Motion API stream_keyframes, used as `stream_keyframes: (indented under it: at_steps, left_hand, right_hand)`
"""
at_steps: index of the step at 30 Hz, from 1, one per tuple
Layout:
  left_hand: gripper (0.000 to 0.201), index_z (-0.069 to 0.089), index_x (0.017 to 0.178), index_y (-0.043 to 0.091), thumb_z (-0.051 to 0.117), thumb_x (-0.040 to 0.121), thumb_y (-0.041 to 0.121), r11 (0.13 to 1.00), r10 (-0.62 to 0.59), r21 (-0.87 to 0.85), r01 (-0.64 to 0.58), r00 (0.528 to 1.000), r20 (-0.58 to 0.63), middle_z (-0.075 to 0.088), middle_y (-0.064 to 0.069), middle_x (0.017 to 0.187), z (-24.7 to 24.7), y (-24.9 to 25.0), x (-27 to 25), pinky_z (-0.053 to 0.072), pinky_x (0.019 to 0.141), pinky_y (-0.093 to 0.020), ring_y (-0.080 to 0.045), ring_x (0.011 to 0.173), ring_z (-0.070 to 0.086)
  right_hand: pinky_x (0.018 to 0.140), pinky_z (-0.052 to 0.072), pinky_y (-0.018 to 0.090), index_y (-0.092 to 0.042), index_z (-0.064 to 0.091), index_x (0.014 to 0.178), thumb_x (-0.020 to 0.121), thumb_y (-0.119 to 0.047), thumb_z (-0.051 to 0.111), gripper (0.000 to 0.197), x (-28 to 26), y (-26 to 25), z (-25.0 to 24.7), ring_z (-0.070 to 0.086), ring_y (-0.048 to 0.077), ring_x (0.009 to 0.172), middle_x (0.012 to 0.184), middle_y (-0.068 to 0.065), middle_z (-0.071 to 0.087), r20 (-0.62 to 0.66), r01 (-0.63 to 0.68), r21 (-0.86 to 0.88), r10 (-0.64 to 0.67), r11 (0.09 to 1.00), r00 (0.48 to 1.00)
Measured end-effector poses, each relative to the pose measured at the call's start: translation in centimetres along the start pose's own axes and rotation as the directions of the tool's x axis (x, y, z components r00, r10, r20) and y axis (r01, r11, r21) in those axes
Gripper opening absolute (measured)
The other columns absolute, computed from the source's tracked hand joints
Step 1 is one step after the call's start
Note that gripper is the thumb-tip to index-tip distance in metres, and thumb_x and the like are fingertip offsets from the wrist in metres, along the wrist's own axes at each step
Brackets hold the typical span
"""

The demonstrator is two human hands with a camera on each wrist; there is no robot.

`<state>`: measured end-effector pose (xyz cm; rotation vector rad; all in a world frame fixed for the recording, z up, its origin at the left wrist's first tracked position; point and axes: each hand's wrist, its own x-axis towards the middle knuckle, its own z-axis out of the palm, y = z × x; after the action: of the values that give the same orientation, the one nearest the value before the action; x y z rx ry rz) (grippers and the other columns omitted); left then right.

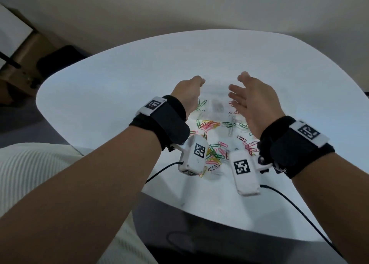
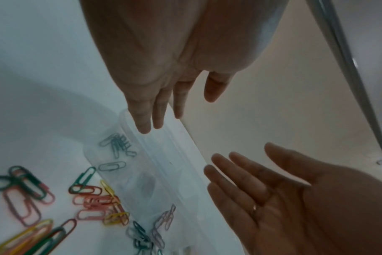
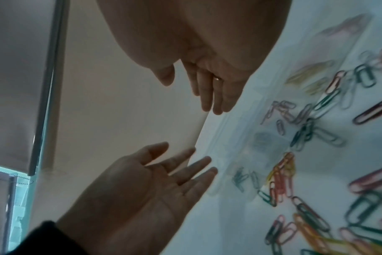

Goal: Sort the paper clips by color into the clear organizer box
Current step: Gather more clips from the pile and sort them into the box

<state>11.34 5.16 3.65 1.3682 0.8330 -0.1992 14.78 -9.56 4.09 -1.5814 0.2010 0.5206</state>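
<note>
Both hands (image 1: 219, 102) empty, fingers straight — flanking clear plastic organizer box (image 2: 164, 172), wire clips (image 1: 211, 156) scattered.

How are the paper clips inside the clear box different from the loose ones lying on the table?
The clips in the clear organizer box sit in small same-colored groups, like the gray group; the loose clips form mixed piles of pink, green and yellow. The boxed clips look hazy through plastic, while the loose ones show sharper color. The loose ones are far more numerous. Both kinds look the same shape.
</note>
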Motion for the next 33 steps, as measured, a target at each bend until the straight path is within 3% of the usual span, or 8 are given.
stream_keyframes:
  at_steps: [2, 5, 8, 13, 15, 18, 25, 33]
  left_hand:
    - [0.020, 0.057, 0.099, 0.010, 0.045, 0.096, 0.026, 0.996, 0.073, 0.058, -0.074, 0.997, 0.010, 0.051, -0.007, 0.094, 0.1, 0.4, -0.9, 0.039, 0.070, -0.030, -0.022, 0.079, 0.042]
    - [0.021, 0.061, 0.092, 0.010, 0.046, 0.094, 0.024, 0.957, 0.169, 0.230, -0.176, 0.984, 0.050, 0.060, -0.005, 0.084, 0.4, 0.4, -2.3, 0.040, 0.062, -0.027, -0.021, 0.071, 0.051]
    - [0.018, 0.063, 0.090, 0.009, 0.049, 0.093, 0.021, 0.827, 0.206, 0.496, -0.264, 0.964, 0.170, 0.065, -0.004, 0.077, 0.9, -1.5, -3.4, 0.044, 0.058, -0.024, -0.019, 0.065, 0.057]
    - [0.017, 0.063, 0.068, 0.021, 0.062, 0.084, 0.024, 0.505, 0.146, 0.800, -0.325, 0.945, 0.292, 0.069, 0.006, 0.073, 0.8, -6.4, -4.5, 0.050, 0.067, -0.024, -0.010, 0.067, 0.063]
    - [0.012, 0.067, 0.072, 0.021, 0.066, 0.083, 0.027, 0.418, 0.138, 0.850, -0.319, 0.948, 0.288, 0.069, 0.007, 0.080, 0.6, -7.7, -4.5, 0.047, 0.068, -0.024, -0.012, 0.077, 0.064]
    - [0.006, 0.067, 0.080, 0.022, 0.068, 0.083, 0.028, 0.292, 0.165, 0.909, -0.296, 0.952, 0.257, 0.069, 0.005, 0.093, 0.3, -8.8, -4.1, 0.044, 0.068, -0.025, -0.017, 0.085, 0.064]
    - [0.016, 0.071, 0.085, 0.021, 0.073, 0.078, 0.035, 0.207, 0.164, 0.959, -0.196, 0.973, 0.163, 0.071, 0.001, 0.088, 0.2, -10.1, -3.0, 0.049, 0.066, -0.027, -0.022, 0.081, 0.067]
    - [0.019, 0.066, 0.093, 0.021, 0.071, 0.081, 0.035, 0.142, 0.208, 0.957, -0.252, 0.953, 0.220, 0.068, 0.000, 0.095, 0.8, -10.7, -2.6, 0.049, 0.070, -0.029, -0.023, 0.088, 0.064]
  right_hand:
    - [0.090, 0.054, 0.031, -0.016, 0.068, 0.114, 0.095, -0.026, 0.053, 0.026, -0.9, 1.0, -1.1, 0.069, 0.015, 0.098, 0.106, -0.001, 0.073, -0.064, 0.080, -0.052, -0.083, 0.995, 0.995]
    - [0.073, 0.055, 0.028, -0.017, 0.073, 0.086, 0.090, -0.009, 0.050, 0.024, -2.5, 2.6, -2.1, 0.070, 0.017, 0.082, 0.086, 0.002, 0.075, -0.127, 0.173, -0.200, -0.200, 0.965, 0.971]
    - [0.064, 0.051, 0.027, -0.018, 0.069, 0.073, 0.084, -0.003, 0.048, 0.029, -3.8, 4.7, -2.6, 0.063, 0.012, 0.069, 0.076, 0.000, 0.071, -0.130, 0.187, -0.346, -0.245, 0.919, 0.961]
    - [0.072, 0.043, 0.022, -0.022, 0.073, 0.079, 0.086, -0.017, 0.058, 0.017, -6.1, 8.6, -3.5, 0.061, 0.011, 0.082, 0.083, -0.005, 0.070, 0.085, 0.134, -0.746, -0.106, 0.652, 0.991]
    - [0.073, 0.044, 0.023, -0.026, 0.073, 0.082, 0.087, -0.020, 0.061, 0.014, -6.6, 9.9, -3.8, 0.061, 0.013, 0.084, 0.089, -0.003, 0.071, 0.150, 0.141, -0.823, -0.029, 0.550, 0.988]
    - [0.085, 0.049, 0.028, -0.022, 0.076, 0.095, 0.085, -0.020, 0.065, 0.015, -6.8, 11.1, -4.1, 0.064, 0.019, 0.096, 0.098, 0.000, 0.073, 0.149, 0.145, -0.842, -0.035, 0.519, 0.988]
    - [0.082, 0.054, 0.034, -0.022, 0.076, 0.095, 0.088, -0.023, 0.064, 0.014, -5.8, 10.9, -3.3, 0.066, 0.021, 0.093, 0.097, 0.000, 0.073, 0.127, 0.179, -0.855, -0.138, 0.486, 0.982]
    - [0.069, 0.045, 0.026, -0.029, 0.076, 0.097, 0.087, -0.028, 0.065, 0.014, -4.8, 10.4, -2.6, 0.060, 0.021, 0.084, 0.099, 0.001, 0.072, 0.146, 0.167, -0.916, -0.084, 0.364, 0.986]
